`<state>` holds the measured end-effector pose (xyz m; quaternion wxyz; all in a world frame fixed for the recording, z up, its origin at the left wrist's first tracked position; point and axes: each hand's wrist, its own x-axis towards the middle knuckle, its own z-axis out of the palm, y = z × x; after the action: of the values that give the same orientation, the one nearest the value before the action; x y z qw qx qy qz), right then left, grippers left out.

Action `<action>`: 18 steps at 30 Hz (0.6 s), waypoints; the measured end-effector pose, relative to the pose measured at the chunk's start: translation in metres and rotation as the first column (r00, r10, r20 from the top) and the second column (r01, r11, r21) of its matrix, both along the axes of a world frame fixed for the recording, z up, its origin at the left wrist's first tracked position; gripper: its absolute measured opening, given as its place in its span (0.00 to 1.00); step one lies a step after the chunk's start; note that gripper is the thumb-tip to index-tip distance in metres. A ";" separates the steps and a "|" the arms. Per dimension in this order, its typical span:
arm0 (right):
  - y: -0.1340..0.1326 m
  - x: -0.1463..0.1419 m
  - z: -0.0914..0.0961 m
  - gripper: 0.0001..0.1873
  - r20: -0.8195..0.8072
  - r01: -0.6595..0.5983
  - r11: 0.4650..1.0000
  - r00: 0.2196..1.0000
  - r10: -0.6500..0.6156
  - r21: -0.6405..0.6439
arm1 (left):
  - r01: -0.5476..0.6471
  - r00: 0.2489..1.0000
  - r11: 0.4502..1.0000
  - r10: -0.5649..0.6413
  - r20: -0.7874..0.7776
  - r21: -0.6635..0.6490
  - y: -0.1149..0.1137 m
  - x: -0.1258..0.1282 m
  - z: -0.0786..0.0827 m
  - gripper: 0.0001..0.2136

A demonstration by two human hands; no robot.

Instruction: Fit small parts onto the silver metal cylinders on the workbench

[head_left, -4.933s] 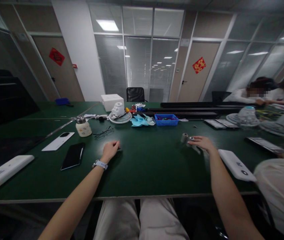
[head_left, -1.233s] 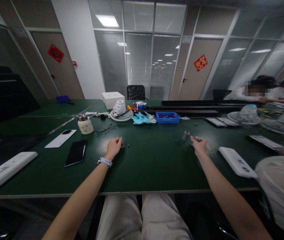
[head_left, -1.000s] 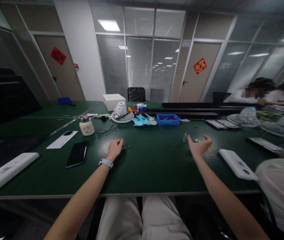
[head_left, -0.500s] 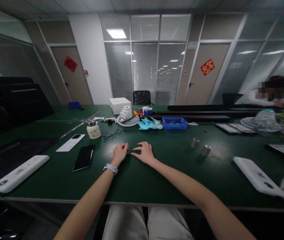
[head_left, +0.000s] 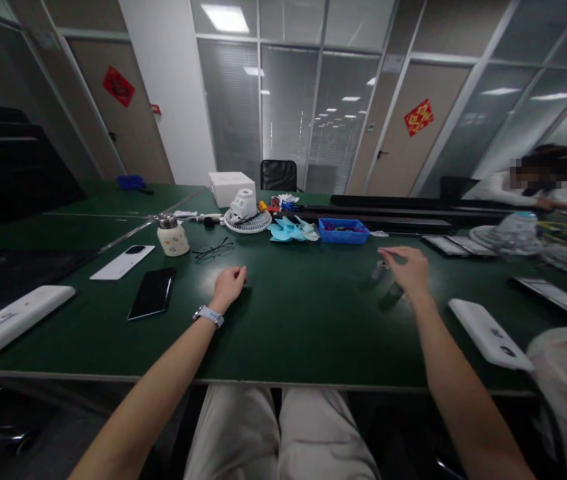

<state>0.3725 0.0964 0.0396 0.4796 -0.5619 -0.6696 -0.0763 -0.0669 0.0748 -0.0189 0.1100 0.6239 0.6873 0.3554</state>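
My left hand [head_left: 229, 285], with a watch [head_left: 209, 315] on its wrist, rests on the green table [head_left: 293, 320] with its fingers curled closed. Whatever may be inside them is hidden. Farther right, my right hand [head_left: 409, 270] is raised with thumb and fingertips brought together. Anything between those tips is too small to make out. Just below the fingertips a small grey metal cylinder [head_left: 380, 269] stands upright. A second metal cylinder [head_left: 396, 289] is partly covered by my right hand. I cannot tell whether the hand touches either one.
To the left are a black phone [head_left: 152, 293], a white phone [head_left: 122, 263], a cream bottle [head_left: 173, 239] and glasses [head_left: 213, 249]. Behind stand fan parts [head_left: 247, 220], blue fan blades [head_left: 290, 230] and a blue tray [head_left: 344, 232]. White devices flank both sides; people sit at far right.
My right hand has moved away from my left hand, rightward to above the metal cylinders, and its fingers have come together. My left hand stays closed on the table. The view has tilted down.
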 end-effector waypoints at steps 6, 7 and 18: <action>-0.009 0.087 -0.017 0.17 -0.027 0.220 0.912 0.969 -0.244 -0.346 | -0.017 1.000 1.000 0.017 -0.023 -0.014 -0.002 0.000 0.002 0.21; -0.010 0.087 -0.018 0.17 -0.022 0.195 0.904 0.975 -0.220 -0.381 | -0.015 1.000 1.000 0.014 -0.024 -0.014 -0.002 0.000 0.002 0.21; -0.013 0.075 -0.015 0.15 0.017 0.169 0.853 0.983 -0.185 -0.494 | -0.011 1.000 1.000 0.011 -0.020 -0.006 -0.002 0.000 0.002 0.21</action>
<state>0.4479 0.0834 0.0243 0.3218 -0.7260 -0.6046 0.0619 -0.0671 0.0727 -0.0165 0.1030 0.6232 0.6929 0.3478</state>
